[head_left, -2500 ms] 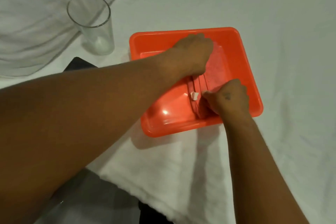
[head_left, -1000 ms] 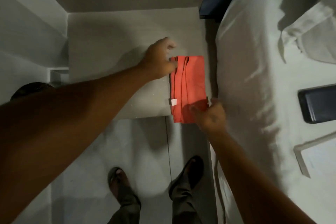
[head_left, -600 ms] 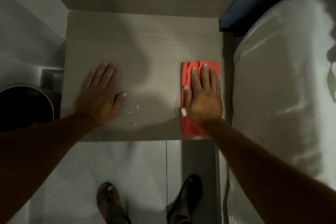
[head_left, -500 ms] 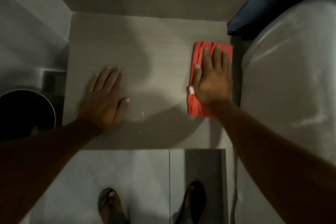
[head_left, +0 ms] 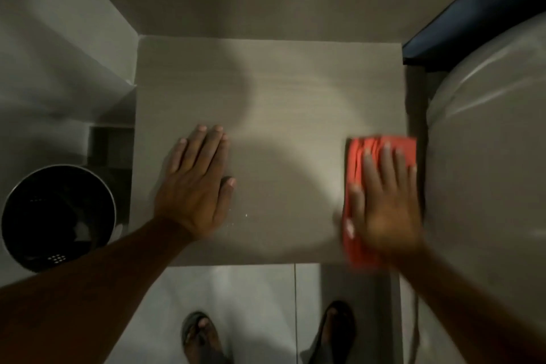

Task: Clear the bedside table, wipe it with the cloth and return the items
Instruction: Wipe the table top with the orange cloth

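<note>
Along the right edge, the white bed (head_left: 487,171) fills the view from top to bottom, and just beside it the grey desk (head_left: 280,91) takes the middle, bare across most of its top. Down at the left stands a round black bin (head_left: 56,216) on the floor. Left hand (head_left: 196,186) lies flat on the desk, fingers spread, grasping nothing. Right hand (head_left: 384,201) presses flat, fingers extended, on the red cloth (head_left: 354,156), folded at the desk's right front corner, blurred. Tiny white specks (head_left: 239,217) dot the desk near the left thumb.
</note>
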{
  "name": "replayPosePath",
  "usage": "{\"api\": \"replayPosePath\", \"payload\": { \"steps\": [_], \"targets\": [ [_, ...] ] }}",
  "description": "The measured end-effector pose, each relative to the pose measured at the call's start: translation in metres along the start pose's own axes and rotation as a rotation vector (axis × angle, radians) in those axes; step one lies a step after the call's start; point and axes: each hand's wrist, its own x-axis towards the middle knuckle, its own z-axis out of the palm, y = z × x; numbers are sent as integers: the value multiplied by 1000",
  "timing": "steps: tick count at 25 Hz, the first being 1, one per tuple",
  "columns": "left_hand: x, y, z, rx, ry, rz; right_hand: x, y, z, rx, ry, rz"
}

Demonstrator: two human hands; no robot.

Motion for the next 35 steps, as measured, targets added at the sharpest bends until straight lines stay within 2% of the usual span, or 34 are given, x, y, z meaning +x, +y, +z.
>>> {"api": "replayPosePath", "payload": {
  "steps": [2, 4, 5, 7, 8, 9, 11, 12, 14, 16, 18, 19, 21, 22, 25, 27, 29, 32, 33, 35],
  "targets": [
    [0, -1, 0, 2, -6, 5, 93, -8, -11, 2, 49, 118],
    [-2, -2, 2, 2, 0, 6, 149, -55, -6, 8, 41, 86],
    [-1, -1, 3, -1, -1, 7, 146, -81, 4, 14, 44, 27],
    [0, -1, 1, -3, -13, 5, 75, -115, 24, 7, 17, -194],
    [0, -1, 1, 6, -9, 4, 18, -115, 31, 34, -17, -247],
    [1, -2, 1, 18, -2, 0, -38, -103, 34, 71, -57, -218],
    [-1, -2, 1, 21, -10, 3, -95, -54, 20, 62, -20, -13],
    [0, -2, 0, 24, -2, -1, -83, -28, 13, 44, 23, 105],
    [2, -1, 0, 29, 6, 10, -13, -1, -1, -16, 71, 374],
    [-1, -1, 0, 6, 11, 4, 94, -16, -11, 21, 123, 480],
    [-2, -1, 2, 17, 25, 16, 160, -72, 0, 46, 139, 317],
    [0, -1, 2, 6, 21, 21, 162, -107, 12, 57, 132, 156],
    [-1, -1, 0, -34, -1, 11, 105, -160, 30, 54, 88, -176],
    [-1, 0, -1, -36, -11, 8, 61, -164, 37, 68, 75, -254],
    [-2, 1, -3, -23, -21, 7, -54, -102, 34, 74, -47, -184],
    [-2, -1, -3, -25, -8, 2, -60, -54, 21, 44, -84, -108],
    [-1, -1, -2, -21, -1, 8, -18, -37, 15, -17, -9, -30],
    [-3, 0, 1, -45, 27, 2, 93, -49, 3, 27, 83, 235],
    [-3, -1, 3, -53, 31, 9, 122, -62, 1, 39, 82, 260],
    [-2, -3, 3, -45, 43, 16, 149, -110, 10, 25, 59, 116]
  ]
}}
